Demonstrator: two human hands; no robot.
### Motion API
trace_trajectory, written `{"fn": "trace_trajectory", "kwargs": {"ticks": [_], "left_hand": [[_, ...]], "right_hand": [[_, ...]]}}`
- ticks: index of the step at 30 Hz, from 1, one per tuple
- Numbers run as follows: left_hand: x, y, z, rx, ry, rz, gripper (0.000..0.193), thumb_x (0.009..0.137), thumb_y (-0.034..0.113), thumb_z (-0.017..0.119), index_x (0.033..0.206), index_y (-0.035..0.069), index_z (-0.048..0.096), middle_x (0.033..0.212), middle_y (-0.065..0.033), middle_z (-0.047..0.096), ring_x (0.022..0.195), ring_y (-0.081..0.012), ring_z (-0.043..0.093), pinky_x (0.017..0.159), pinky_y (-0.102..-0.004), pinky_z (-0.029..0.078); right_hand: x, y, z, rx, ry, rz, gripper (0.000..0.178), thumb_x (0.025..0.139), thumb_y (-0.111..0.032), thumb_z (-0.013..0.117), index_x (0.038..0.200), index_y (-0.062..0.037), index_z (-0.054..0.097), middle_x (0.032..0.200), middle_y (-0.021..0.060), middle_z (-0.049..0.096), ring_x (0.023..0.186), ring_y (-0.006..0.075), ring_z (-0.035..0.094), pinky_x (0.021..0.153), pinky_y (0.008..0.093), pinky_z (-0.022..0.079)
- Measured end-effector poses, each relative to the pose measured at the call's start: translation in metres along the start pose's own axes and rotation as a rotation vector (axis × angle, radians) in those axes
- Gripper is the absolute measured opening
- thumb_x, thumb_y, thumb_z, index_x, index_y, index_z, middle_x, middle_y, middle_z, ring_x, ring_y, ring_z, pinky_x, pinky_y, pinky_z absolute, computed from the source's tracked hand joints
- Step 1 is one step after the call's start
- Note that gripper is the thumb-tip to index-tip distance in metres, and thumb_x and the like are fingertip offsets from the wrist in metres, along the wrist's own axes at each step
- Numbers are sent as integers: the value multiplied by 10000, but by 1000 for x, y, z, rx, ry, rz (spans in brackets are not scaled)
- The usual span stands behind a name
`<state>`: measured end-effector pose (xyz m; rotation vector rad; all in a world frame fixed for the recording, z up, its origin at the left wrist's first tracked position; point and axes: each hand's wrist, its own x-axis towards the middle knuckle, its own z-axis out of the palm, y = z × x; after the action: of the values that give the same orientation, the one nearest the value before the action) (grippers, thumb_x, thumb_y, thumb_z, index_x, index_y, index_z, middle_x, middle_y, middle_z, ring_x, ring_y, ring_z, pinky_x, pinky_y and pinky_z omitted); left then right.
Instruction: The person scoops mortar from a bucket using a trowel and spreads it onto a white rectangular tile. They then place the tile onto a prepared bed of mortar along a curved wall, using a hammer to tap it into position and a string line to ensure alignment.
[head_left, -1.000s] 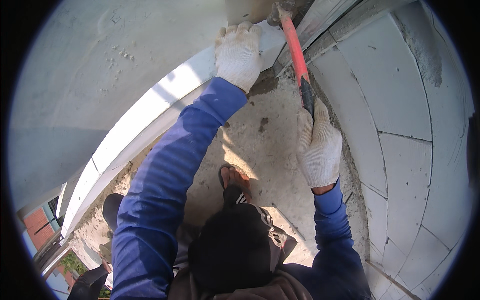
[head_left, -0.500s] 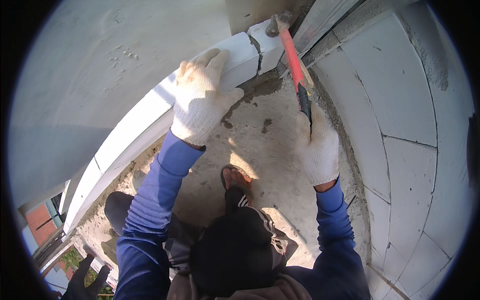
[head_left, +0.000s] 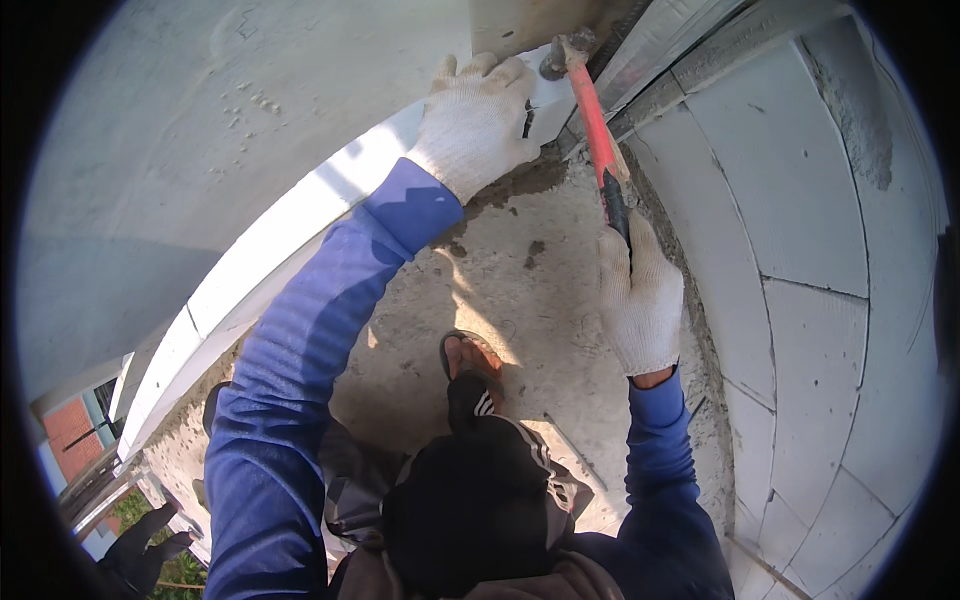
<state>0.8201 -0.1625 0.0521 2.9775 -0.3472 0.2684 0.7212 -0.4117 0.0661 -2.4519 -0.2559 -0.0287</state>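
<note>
My right hand point(head_left: 642, 300), in a white knit glove, is closed around the dark grip of a hammer point(head_left: 594, 120) with a red handle. The hammer's head is at the small white end block point(head_left: 550, 105) of a low curved wall; whether they touch is hard to tell. My left hand point(head_left: 475, 125), gloved likewise, lies across the top of the white block row point(head_left: 290, 215) beside that end block. Its fingers reach over the top and the thumb points along the near side. Most of the joint by the end block is hidden under the left hand.
A wall of large pale blocks point(head_left: 815, 330) curves along the right, with a metal profile point(head_left: 665, 45) at its far end. Rough concrete floor point(head_left: 540, 270) lies between the walls, with my sandalled foot point(head_left: 473, 358) on it. Another person's dark hand point(head_left: 145, 550) shows at lower left.
My left hand has slid right and away along the block row, up to the joint by the end block, covering most of it. The right hand and hammer have hardly moved.
</note>
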Motion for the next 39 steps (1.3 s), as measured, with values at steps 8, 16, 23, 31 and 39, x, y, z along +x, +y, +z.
{"fn": "trace_trajectory", "kwargs": {"ticks": [8,16,23,31,39], "left_hand": [[0,-4,12,-3,67,-12,665,776,368,874,1334,70,667,1436,-87,652,1336,-296,611,1141,-552,469],[0,-6,8,-49,32,-46,647,796,358,860,1347,82,665,1439,-82,659,1355,-307,604,1131,-555,473],[-30,-21,-20,-122,178,59,614,805,303,870,1341,78,671,1409,-90,672,1323,-330,626,1107,-554,485],[-179,-22,-61,-477,165,-243,214,873,189,823,1020,33,814,1035,-121,797,991,-319,750,898,-404,597],[-232,0,-33,-857,-33,-630,224,912,218,787,1046,41,811,1096,-154,781,1017,-348,751,907,-427,592]], "right_hand": [[-123,66,40,133,-152,383,402,967,-257,769,1298,-41,698,790,200,686,680,388,713,652,419,564],[-240,142,104,-175,-334,417,364,955,-237,736,1274,-73,673,1066,203,741,925,457,723,780,531,568],[-228,156,110,-253,-446,306,444,930,-333,759,1313,-127,672,1302,194,677,1143,432,689,894,545,579],[-144,126,102,-77,-321,237,417,1010,-367,715,1300,-69,714,1039,166,744,918,309,744,800,449,600],[93,70,44,1011,60,469,569,1128,-470,584,1416,18,631,1183,104,709,1023,203,693,823,322,578]]}}
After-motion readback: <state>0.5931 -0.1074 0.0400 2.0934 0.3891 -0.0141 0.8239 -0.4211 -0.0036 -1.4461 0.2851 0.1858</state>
